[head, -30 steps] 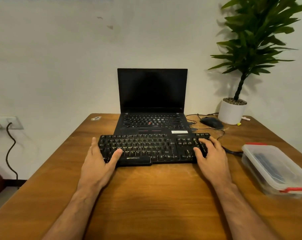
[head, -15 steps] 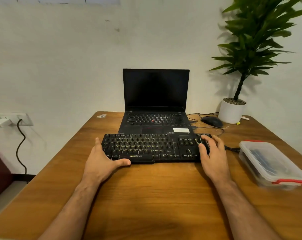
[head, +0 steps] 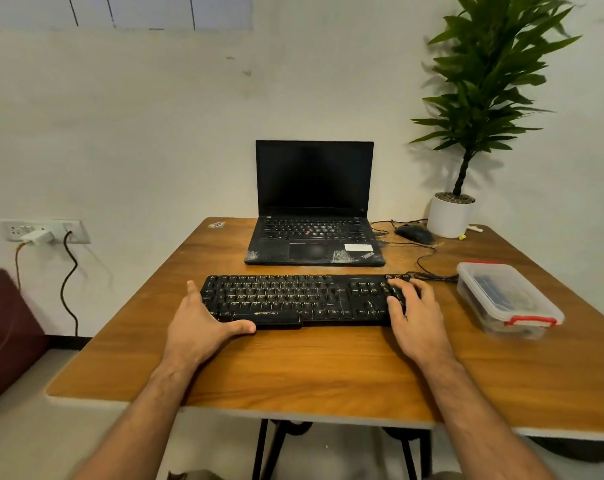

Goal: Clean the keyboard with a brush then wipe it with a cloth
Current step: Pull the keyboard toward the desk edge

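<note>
The left hand (head: pixel 198 325) was laid against the near left corner of the black keyboard (head: pixel 293 299), fingers straight along its left end and the thumb stretched along its front edge. The right hand (head: pixel 415 313) was rested on the keyboard's right end, fingers loosely curved over the number pad and nothing pinched. The keyboard was set flat across the middle of the wooden table (head: pixel 311 368), its cable led off to the right. Just right of it, a clear lidded container (head: pixel 508 299) with red clips was placed. Behind the keyboard, an open laptop (head: pixel 314 206) with a dark screen was stood. Farther right, a black mouse (head: pixel 415 233) and a potted plant (head: pixel 467 133) were seen by the wall.
</note>
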Demonstrator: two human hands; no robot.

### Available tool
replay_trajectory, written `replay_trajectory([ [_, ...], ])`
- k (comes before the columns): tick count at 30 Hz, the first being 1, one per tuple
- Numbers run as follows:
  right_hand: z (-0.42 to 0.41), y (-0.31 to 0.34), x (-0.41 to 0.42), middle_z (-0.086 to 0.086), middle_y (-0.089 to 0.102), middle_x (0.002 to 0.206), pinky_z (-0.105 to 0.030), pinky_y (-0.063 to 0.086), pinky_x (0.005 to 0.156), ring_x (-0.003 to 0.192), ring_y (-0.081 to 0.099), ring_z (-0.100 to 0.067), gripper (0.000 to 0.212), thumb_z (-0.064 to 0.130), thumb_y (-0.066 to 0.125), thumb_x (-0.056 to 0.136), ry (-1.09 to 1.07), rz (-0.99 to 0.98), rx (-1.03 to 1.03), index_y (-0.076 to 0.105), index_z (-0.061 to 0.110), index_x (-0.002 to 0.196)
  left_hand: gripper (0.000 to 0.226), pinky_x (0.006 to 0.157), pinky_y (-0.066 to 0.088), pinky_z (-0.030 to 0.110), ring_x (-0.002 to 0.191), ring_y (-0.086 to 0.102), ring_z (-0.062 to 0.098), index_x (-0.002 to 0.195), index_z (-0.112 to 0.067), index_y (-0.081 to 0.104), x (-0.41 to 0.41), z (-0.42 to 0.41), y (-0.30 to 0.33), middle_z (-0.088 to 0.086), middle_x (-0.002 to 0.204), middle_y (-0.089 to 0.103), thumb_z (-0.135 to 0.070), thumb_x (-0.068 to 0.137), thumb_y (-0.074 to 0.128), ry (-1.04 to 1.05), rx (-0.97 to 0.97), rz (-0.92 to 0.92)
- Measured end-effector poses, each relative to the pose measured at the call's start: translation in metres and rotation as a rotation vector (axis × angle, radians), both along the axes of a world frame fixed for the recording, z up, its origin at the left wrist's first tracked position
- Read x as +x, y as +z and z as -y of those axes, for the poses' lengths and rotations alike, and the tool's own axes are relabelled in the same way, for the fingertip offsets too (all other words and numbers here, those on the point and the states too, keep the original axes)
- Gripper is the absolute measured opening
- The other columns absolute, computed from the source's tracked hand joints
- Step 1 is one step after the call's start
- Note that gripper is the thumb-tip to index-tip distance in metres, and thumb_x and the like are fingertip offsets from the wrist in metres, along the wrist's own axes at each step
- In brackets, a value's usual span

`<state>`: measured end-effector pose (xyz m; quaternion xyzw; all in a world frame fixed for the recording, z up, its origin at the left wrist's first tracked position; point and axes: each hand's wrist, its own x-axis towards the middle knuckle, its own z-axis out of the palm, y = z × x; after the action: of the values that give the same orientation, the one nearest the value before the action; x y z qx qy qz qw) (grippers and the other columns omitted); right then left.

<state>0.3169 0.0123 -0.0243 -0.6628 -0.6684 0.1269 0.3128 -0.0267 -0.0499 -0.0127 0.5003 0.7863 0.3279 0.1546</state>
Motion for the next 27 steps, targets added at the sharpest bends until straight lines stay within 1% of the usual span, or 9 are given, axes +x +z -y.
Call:
replay_trajectory([
  [5, 0.015, -0.002, 0.001, -0.010, 0.036, 0.149, -0.048, 0.042, 0.112, 0.132, 0.045, -0.027, 0.040, 0.036, 0.045, 0.104, -0.019, -0.031, 0.040, 0.052, 0.027, 0.142, 0.160, 0.113, 0.036, 0.048, 0.142, 0.036, 0.033, 0.159, -0.009, -0.001, -0.003, 0.015, -0.003, 0.014, 0.158, 0.032, -0.078, 0.039, 0.079, -0.007, -0.028, -0.064],
  [8, 0.024, -0.002, 0.000, -0.010, 0.041, 0.144, -0.043, 0.046, 0.107, 0.127, 0.049, -0.027, 0.038, 0.033, 0.047, 0.103, -0.044, -0.009, 0.050, 0.053, 0.024, 0.140, 0.161, 0.115, 0.035, 0.048, 0.144, 0.033, 0.033, 0.158, -0.008, -0.001, -0.004, 0.023, -0.004, 0.015, 0.159, 0.030, -0.083, 0.038, 0.075, -0.018, -0.031, -0.076],
  [11, 0.028, 0.001, -0.002, -0.011, 0.043, 0.142, -0.040, 0.044, 0.106, 0.127, 0.048, -0.027, 0.038, 0.032, 0.048, 0.103, -0.070, 0.020, 0.042, 0.054, 0.022, 0.139, 0.153, 0.115, 0.034, 0.049, 0.145, 0.031, 0.033, 0.159, -0.009, 0.001, -0.004, 0.025, -0.005, 0.015, 0.159, 0.030, -0.086, 0.045, 0.069, -0.011, -0.008, -0.065],
  [14, 0.030, 0.002, -0.008, -0.012, 0.050, 0.138, -0.044, 0.039, 0.113, 0.132, 0.045, -0.028, 0.036, 0.030, 0.052, 0.102, 0.001, 0.107, 0.148, 0.059, 0.016, 0.134, 0.140, 0.118, 0.030, 0.047, 0.147, 0.026, 0.029, 0.159, -0.011, 0.010, -0.003, 0.026, -0.006, 0.012, 0.161, 0.027, -0.092, 0.055, 0.056, -0.030, 0.035, -0.122],
  [17, 0.031, 0.000, -0.014, -0.008, 0.051, 0.143, -0.043, 0.034, 0.117, 0.138, 0.041, -0.023, 0.036, 0.032, 0.050, 0.103, 0.146, 0.190, 0.164, 0.061, 0.017, 0.133, 0.124, 0.121, 0.022, 0.040, 0.149, 0.022, 0.023, 0.159, -0.013, 0.017, 0.003, 0.030, -0.008, 0.008, 0.162, 0.026, -0.092, 0.067, 0.043, -0.108, 0.083, -0.315],
  [20, 0.030, 0.001, -0.015, -0.005, 0.050, 0.146, -0.038, 0.034, 0.117, 0.140, 0.040, -0.020, 0.036, 0.032, 0.047, 0.104, 0.191, 0.218, 0.160, 0.062, 0.018, 0.134, 0.113, 0.121, 0.019, 0.036, 0.150, 0.021, 0.019, 0.158, -0.016, 0.022, 0.011, 0.033, -0.008, 0.005, 0.163, 0.026, -0.091, 0.075, 0.036, -0.230, 0.109, -0.482],
  [24, 0.028, 0.003, -0.013, -0.003, 0.057, 0.134, -0.035, 0.037, 0.114, 0.132, 0.045, -0.019, 0.028, 0.018, 0.051, 0.101, 0.215, 0.203, 0.218, 0.067, 0.017, 0.125, 0.104, 0.117, 0.010, 0.026, 0.150, 0.022, 0.016, 0.158, -0.019, 0.024, 0.032, 0.033, -0.001, 0.002, 0.163, 0.027, -0.088, 0.080, 0.027, -0.337, 0.150, -0.549],
  [26, 0.024, 0.007, -0.006, -0.002, 0.058, 0.130, -0.035, 0.039, 0.113, 0.127, 0.046, -0.017, 0.031, 0.008, 0.052, 0.098, 0.212, 0.177, 0.236, 0.068, 0.016, 0.123, 0.096, 0.115, 0.008, 0.023, 0.150, 0.023, 0.015, 0.157, -0.018, 0.026, 0.061, 0.026, 0.004, 0.002, 0.162, 0.029, -0.082, 0.085, 0.029, -0.412, 0.181, -0.545],
  [27, 0.021, 0.012, -0.001, -0.002, 0.057, 0.131, -0.033, 0.037, 0.115, 0.128, 0.044, -0.016, 0.033, 0.005, 0.051, 0.096, 0.197, 0.176, 0.236, 0.067, 0.016, 0.124, 0.091, 0.115, 0.009, 0.023, 0.149, 0.025, 0.015, 0.156, -0.018, 0.029, 0.077, 0.019, 0.005, 0.002, 0.161, 0.032, -0.078, 0.088, 0.029, -0.450, 0.206, -0.540],
])
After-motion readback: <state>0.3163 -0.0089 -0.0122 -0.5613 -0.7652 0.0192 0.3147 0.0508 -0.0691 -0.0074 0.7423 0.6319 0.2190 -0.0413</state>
